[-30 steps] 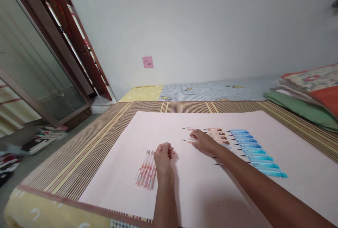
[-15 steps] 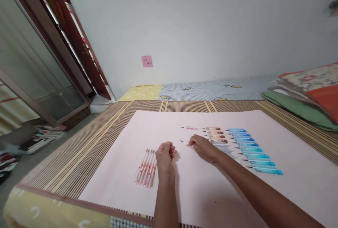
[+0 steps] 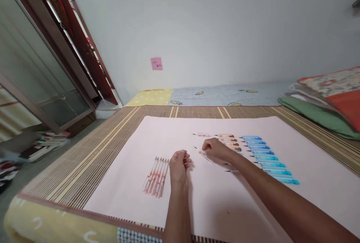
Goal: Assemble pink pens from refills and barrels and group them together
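Observation:
My right hand (image 3: pixel 216 149) is closed with its fingertips at a slim clear pen (image 3: pixel 206 156) with pinkish-red patterning. Its dark tip points up and left, and the pen slants over the pale paper. My left hand (image 3: pixel 180 166) is closed, thumb against curled fingers; what they hold, if anything, is too small to make out. Just left of it lies a bunch of clear pens (image 3: pixel 156 179) with red and pink markings, side by side. Another pink pen (image 3: pixel 203 135) lies beyond my right hand. Brown-patterned pens (image 3: pixel 229 140) and a column of blue pens (image 3: pixel 267 158) lie to its right.
Pale pink paper (image 3: pixel 126 198) covers much of the striped mat (image 3: pixel 67 175). Folded cloths (image 3: pixel 323 115) are stacked at the far right. The wall (image 3: pixel 210 29) stands behind, bearing a pink note (image 3: pixel 156 63). My right forearm crosses over part of the pen rows.
The pen at my right hand has turned to a steeper slant, and that hand has shifted slightly up and right. My left hand has moved a little to the right.

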A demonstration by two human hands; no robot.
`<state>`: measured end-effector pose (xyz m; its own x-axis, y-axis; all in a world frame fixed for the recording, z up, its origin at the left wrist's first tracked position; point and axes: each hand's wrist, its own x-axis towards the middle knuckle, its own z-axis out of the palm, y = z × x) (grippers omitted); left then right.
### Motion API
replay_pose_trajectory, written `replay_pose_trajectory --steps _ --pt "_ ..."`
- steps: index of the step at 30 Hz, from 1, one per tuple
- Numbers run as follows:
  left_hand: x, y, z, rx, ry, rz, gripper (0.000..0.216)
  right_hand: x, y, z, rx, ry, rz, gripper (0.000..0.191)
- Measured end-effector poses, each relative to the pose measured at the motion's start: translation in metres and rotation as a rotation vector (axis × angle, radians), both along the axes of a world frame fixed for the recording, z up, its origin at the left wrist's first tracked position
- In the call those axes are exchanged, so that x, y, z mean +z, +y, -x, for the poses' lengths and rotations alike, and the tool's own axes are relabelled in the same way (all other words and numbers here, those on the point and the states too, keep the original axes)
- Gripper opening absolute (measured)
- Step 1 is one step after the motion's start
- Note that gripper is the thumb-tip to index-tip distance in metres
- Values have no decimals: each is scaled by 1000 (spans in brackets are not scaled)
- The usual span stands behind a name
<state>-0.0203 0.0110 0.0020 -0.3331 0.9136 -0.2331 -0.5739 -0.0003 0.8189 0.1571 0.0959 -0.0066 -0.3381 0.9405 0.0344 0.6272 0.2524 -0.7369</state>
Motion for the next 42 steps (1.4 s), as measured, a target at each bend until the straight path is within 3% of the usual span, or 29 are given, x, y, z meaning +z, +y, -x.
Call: replay_pose_trajectory --steps 5,8,11,14,17,23,28,34,36,39,42 --pt "-3 -2 -6 -104 90 121 51 37 -3 3 170 128 117 16" --pt "-4 -4 -11 -223 50 47 48 56 -11 11 265 185 162 20" --pt "-2 -3 -12 -224 -110 -65 40 66 -17 20 320 257 177 22" --pt "1 -2 -10 -122 -261 -94 32 62 -16 21 195 73 29 29" --pt "2 -1 -9 -38 -349 -101 30 46 -11 11 9 -221 -100 23" --pt "0 0 -12 10 -360 -115 28 12 -3 -7 -131 -519 -58 12" --pt "-3 1 -13 76 -286 -137 33 10 -1 -4 -172 -524 -59 16" --pt "0 1 -11 72 -339 -103 21 29 -6 -10 -218 -257 -138 15" --pt "2 1 -10 44 -446 -60 10 36 -17 -14 -248 -50 -157 19" --pt "6 1 -10 3 -608 22 13 46 -42 -17 -345 453 -157 26" --pt "7 0 -10 -13 -699 59 16 55 -72 -17 -440 726 -146 31"
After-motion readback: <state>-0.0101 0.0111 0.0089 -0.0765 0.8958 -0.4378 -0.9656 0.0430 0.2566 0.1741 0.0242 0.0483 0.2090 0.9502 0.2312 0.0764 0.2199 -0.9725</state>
